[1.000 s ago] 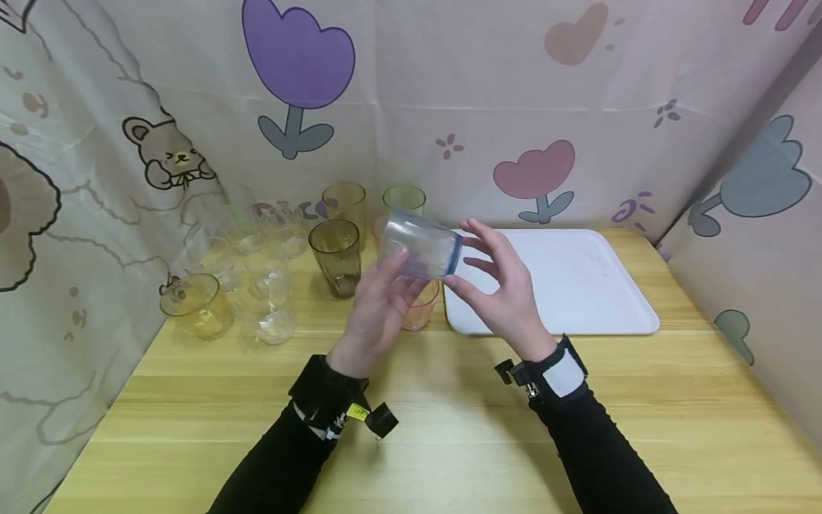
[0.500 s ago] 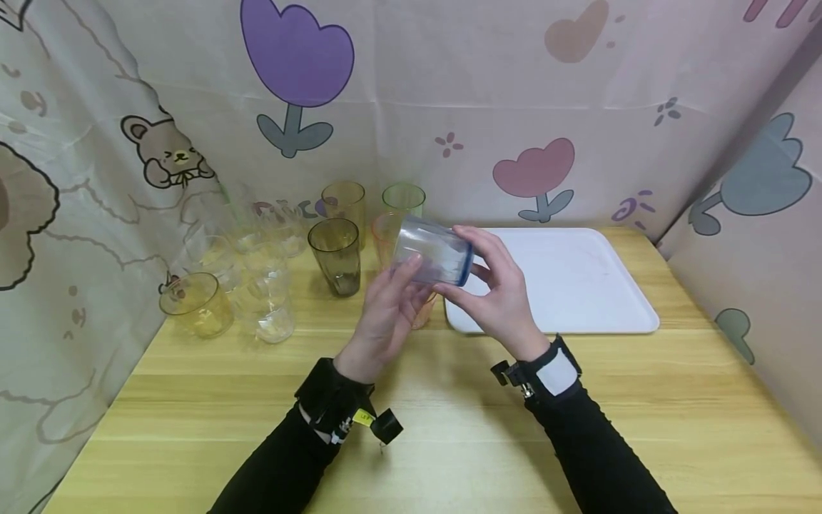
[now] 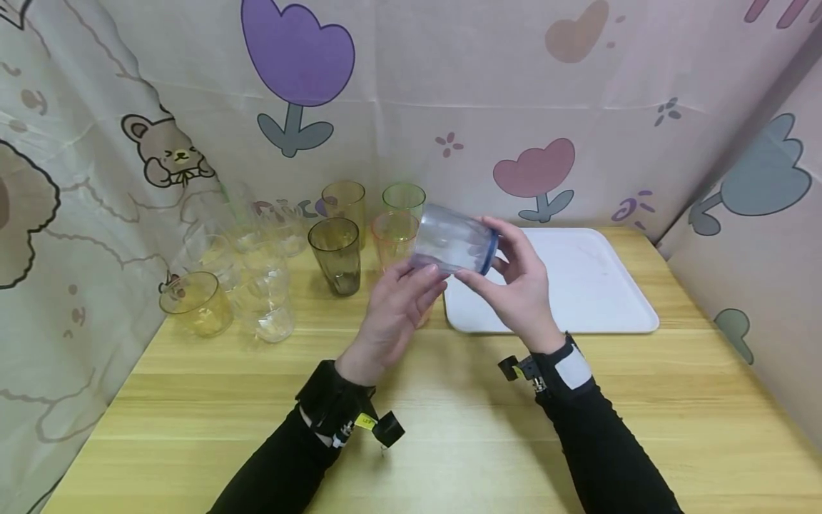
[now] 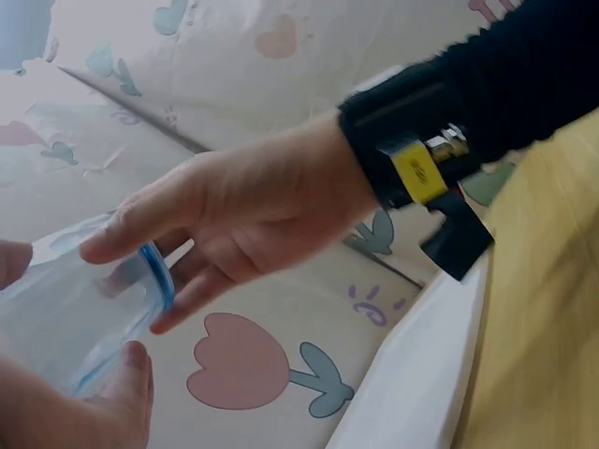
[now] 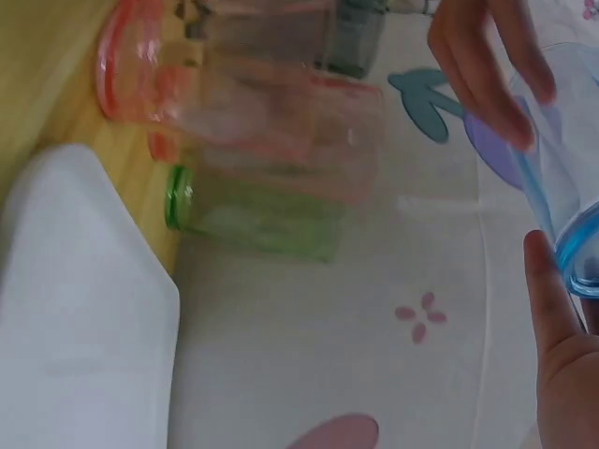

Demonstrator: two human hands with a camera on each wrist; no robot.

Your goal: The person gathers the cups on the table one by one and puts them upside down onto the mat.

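Observation:
A clear, blue-tinted tumbler (image 3: 452, 239) lies tilted in the air in the head view, mouth to the left and blue base to the right. My right hand (image 3: 523, 282) grips it near the base, thumb on the near side and fingers on the far side. My left hand (image 3: 392, 314) is palm up under the mouth end, its fairly straight fingers and thumb against the lower side. In the left wrist view, my right hand (image 4: 243, 206) reaches to the tumbler's blue-ringed end. Left-hand fingers (image 5: 482, 79) overlap the tumbler in the right wrist view.
A white tray (image 3: 578, 285) lies behind the right hand. Dark brown (image 3: 337, 257), amber (image 3: 345, 196), green (image 3: 404, 194) and orange (image 3: 385, 239) tumblers stand behind the left hand. Clear glasses (image 3: 272, 325) and a yellow glass (image 3: 199, 307) stand on the left of the wooden table (image 3: 437, 442).
The tumbler has moved to the right with my right hand, which now holds it closer around the base. My left thumb has slid from the tumbler's side wall to its lower edge.

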